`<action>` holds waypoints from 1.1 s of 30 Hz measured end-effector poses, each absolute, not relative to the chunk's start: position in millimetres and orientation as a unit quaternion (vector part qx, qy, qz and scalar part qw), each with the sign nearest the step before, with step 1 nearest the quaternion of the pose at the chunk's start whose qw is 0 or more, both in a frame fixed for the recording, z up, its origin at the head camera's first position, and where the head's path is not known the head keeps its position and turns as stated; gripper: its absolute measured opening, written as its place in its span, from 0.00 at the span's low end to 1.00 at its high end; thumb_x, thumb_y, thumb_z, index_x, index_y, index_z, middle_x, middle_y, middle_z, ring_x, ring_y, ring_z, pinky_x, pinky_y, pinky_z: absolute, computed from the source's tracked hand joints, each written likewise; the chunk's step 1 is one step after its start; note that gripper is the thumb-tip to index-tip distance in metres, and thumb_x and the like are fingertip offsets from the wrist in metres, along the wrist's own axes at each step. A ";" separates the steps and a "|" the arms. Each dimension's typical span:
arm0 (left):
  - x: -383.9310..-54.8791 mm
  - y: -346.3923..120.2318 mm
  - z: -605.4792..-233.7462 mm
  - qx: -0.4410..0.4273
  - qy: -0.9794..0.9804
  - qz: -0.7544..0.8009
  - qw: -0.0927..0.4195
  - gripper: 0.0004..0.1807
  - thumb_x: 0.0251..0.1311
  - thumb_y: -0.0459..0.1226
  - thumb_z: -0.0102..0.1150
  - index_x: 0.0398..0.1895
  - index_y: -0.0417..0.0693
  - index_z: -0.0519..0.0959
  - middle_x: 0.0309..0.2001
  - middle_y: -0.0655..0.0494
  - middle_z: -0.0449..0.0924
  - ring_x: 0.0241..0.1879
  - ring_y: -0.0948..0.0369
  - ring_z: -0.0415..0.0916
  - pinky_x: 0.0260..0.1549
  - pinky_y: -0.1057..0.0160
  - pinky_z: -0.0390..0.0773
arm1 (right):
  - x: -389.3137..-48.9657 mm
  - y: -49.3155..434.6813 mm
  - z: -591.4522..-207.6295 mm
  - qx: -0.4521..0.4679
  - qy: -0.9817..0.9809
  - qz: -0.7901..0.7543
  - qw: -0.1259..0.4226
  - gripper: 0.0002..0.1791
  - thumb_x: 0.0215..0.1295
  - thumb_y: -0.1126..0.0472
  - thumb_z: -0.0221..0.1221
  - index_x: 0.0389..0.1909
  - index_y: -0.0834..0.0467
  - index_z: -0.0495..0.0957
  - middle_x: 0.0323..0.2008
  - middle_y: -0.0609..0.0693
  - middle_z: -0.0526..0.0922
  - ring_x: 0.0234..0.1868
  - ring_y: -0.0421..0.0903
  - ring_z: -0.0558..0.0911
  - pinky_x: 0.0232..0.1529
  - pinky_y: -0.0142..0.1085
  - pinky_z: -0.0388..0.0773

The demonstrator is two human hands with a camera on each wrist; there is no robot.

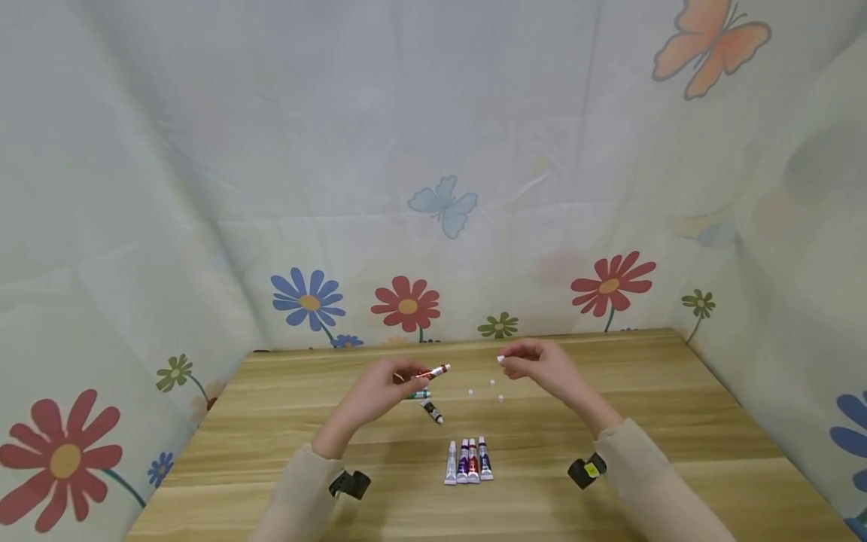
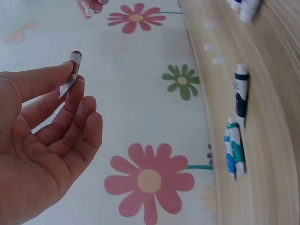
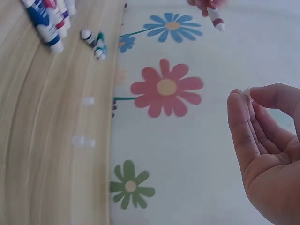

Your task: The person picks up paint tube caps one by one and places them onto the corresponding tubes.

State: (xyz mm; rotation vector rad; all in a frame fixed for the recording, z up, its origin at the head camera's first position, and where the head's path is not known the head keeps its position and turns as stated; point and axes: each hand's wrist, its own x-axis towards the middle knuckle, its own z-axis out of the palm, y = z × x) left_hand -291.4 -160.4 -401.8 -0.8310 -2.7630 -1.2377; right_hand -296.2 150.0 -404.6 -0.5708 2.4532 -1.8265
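My left hand [image 1: 379, 389] pinches a small reddish-brown paint tube [image 1: 436, 372] between thumb and fingertips, above the table. The tube's narrow end points right, toward my other hand. My right hand [image 1: 545, 366] pinches a small white cap [image 3: 247, 92] between thumb and forefinger, apart from the tube. Below the left hand lie a green paint tube [image 2: 236, 147], a blue paint tube [image 2: 229, 157] and a black paint tube [image 1: 431, 411]. Loose white caps [image 1: 470, 392] lie on the wood between the hands.
Nearer to me on the wooden table [image 1: 542, 459], several paint tubes [image 1: 473, 463] lie side by side in a row, capped ends pointing away. A flowered cloth backdrop [image 1: 352, 241] rises behind the table's far edge.
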 end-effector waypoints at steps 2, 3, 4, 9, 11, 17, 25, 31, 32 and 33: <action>-288.2 -157.9 -397.5 -0.272 -0.876 -0.398 0.007 0.14 0.59 0.53 0.57 0.43 0.59 0.81 0.36 0.63 0.80 0.34 0.62 0.75 0.32 0.61 0.76 | -290.8 147.9 -400.2 -0.186 0.782 -0.595 0.017 0.17 0.61 0.55 0.61 0.44 0.63 0.78 0.37 0.55 0.82 0.36 0.50 0.82 0.39 0.39 0.78; -286.4 -156.3 -395.2 -0.274 -0.875 -0.398 0.010 0.14 0.59 0.53 0.57 0.43 0.60 0.81 0.36 0.63 0.80 0.34 0.63 0.75 0.32 0.61 0.76 | -288.2 146.9 -398.4 -0.187 0.779 -0.598 0.017 0.17 0.61 0.54 0.61 0.44 0.63 0.78 0.37 0.55 0.82 0.36 0.50 0.82 0.39 0.39 0.78; -284.3 -155.2 -392.6 -0.277 -0.874 -0.399 0.013 0.13 0.59 0.52 0.57 0.42 0.61 0.81 0.36 0.63 0.80 0.34 0.63 0.75 0.32 0.61 0.76 | -285.7 145.6 -396.4 -0.190 0.776 -0.602 0.017 0.18 0.61 0.54 0.61 0.44 0.63 0.78 0.37 0.55 0.82 0.37 0.50 0.82 0.39 0.39 0.78; -271.2 -148.1 -380.2 -0.293 -0.867 -0.401 0.037 0.08 0.61 0.46 0.58 0.41 0.62 0.81 0.35 0.67 0.80 0.33 0.65 0.75 0.32 0.62 0.76 | -274.1 138.2 -388.0 -0.207 0.762 -0.613 0.010 0.17 0.60 0.54 0.62 0.44 0.62 0.78 0.37 0.55 0.82 0.37 0.51 0.82 0.39 0.39 0.78; -265.9 -145.6 -376.6 -0.299 -0.865 -0.400 0.049 0.08 0.60 0.47 0.59 0.41 0.62 0.80 0.34 0.70 0.79 0.32 0.66 0.75 0.31 0.62 0.77 | -270.0 134.9 -385.6 -0.219 0.759 -0.613 0.005 0.15 0.61 0.54 0.61 0.44 0.60 0.79 0.36 0.54 0.82 0.37 0.51 0.81 0.40 0.41 0.78; -254.2 -140.3 -371.6 -0.314 -0.858 -0.400 0.070 0.11 0.59 0.51 0.58 0.41 0.61 0.80 0.34 0.72 0.78 0.31 0.67 0.75 0.31 0.64 0.76 | -260.5 125.6 -381.6 -0.244 0.753 -0.611 0.004 0.13 0.61 0.54 0.61 0.43 0.57 0.79 0.36 0.54 0.82 0.37 0.51 0.81 0.40 0.41 0.78; -243.8 -134.8 -369.7 -0.331 -0.848 -0.407 0.074 0.08 0.60 0.44 0.59 0.42 0.62 0.80 0.35 0.72 0.78 0.32 0.69 0.76 0.34 0.64 0.77 | -247.8 119.3 -373.7 -0.247 0.742 -0.623 0.015 0.14 0.61 0.54 0.60 0.44 0.57 0.79 0.36 0.54 0.82 0.38 0.52 0.81 0.40 0.42 0.78; -238.4 -132.2 -367.0 -0.330 -0.847 -0.410 0.074 0.09 0.60 0.46 0.58 0.43 0.62 0.80 0.35 0.72 0.78 0.32 0.69 0.76 0.33 0.64 0.77 | -239.8 116.9 -370.4 -0.249 0.745 -0.619 0.014 0.15 0.61 0.52 0.60 0.45 0.57 0.79 0.37 0.53 0.82 0.38 0.51 0.81 0.39 0.40 0.78; -237.9 -131.8 -366.7 -0.331 -0.846 -0.410 0.074 0.09 0.61 0.46 0.58 0.43 0.62 0.80 0.35 0.71 0.78 0.32 0.68 0.76 0.32 0.64 0.77 | -239.1 116.7 -370.3 -0.249 0.746 -0.617 0.012 0.15 0.61 0.52 0.60 0.45 0.57 0.79 0.37 0.53 0.82 0.38 0.51 0.81 0.39 0.39 0.78; -237.3 -131.4 -366.5 -0.332 -0.846 -0.410 0.073 0.09 0.61 0.46 0.58 0.43 0.62 0.80 0.35 0.71 0.78 0.32 0.68 0.76 0.32 0.64 0.77 | -238.6 116.7 -370.5 -0.249 0.748 -0.615 0.009 0.15 0.61 0.52 0.60 0.45 0.57 0.79 0.37 0.53 0.82 0.38 0.50 0.81 0.39 0.39 0.78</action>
